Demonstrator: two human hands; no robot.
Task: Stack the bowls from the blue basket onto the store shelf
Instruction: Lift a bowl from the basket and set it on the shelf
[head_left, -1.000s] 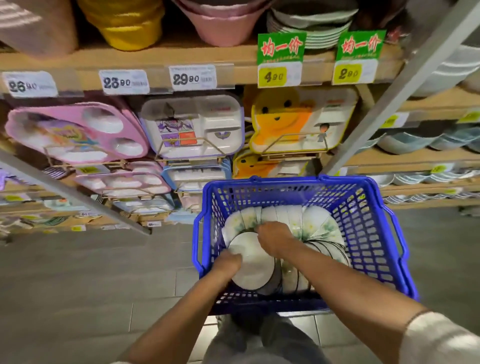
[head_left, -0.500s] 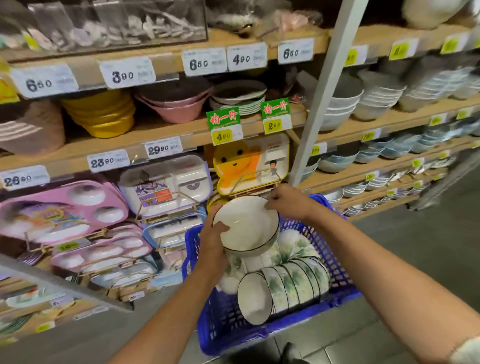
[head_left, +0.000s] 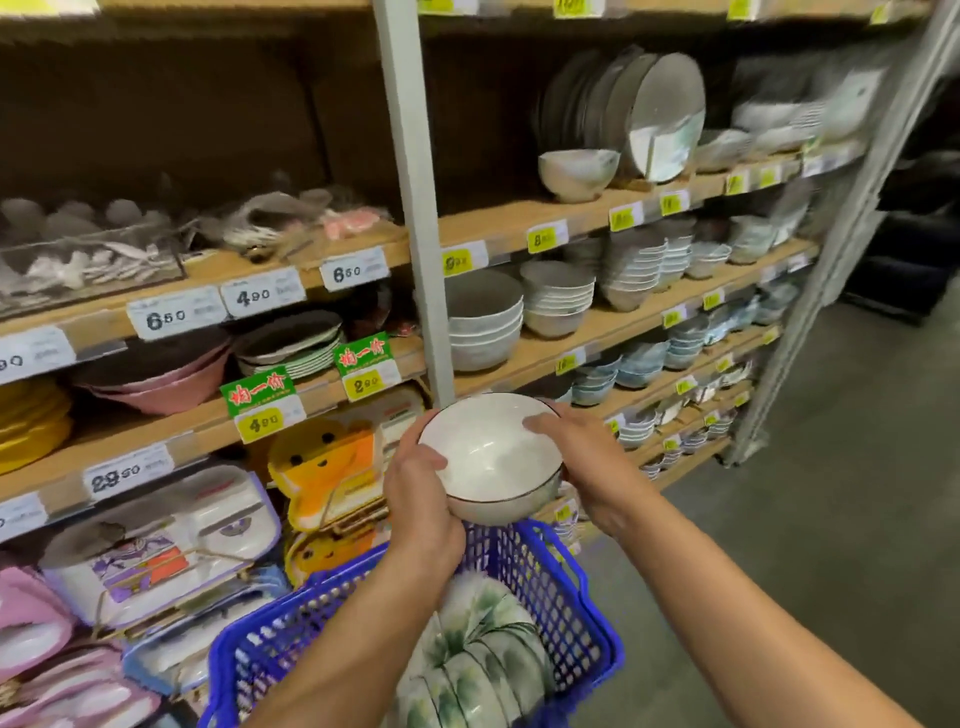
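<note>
I hold a white bowl (head_left: 488, 452) with a thin dark rim in front of the shelves, above the blue basket (head_left: 545, 587). My left hand (head_left: 421, 499) grips its left side with the thumb over the rim. My right hand (head_left: 582, 457) holds the right side, fingers laid over the rim. Several more white bowls with green leaf print (head_left: 478, 654) lie on their sides in the basket below. The wooden store shelf (head_left: 582, 332) to the right carries stacks of grey and white bowls (head_left: 483, 322).
A grey metal upright (head_left: 415, 208) splits the shelving just behind the held bowl. Left shelves hold pink bowls (head_left: 156, 379), plates (head_left: 291, 343) and children's divided trays (head_left: 171, 545). Upright plates (head_left: 639, 114) stand on the higher right shelf. Grey floor (head_left: 831, 493) lies to the right.
Both hands lifted one white bowl out of the basket and raised it toward the shelves. My view swung up and to the right, bringing the bowl shelves into sight.
</note>
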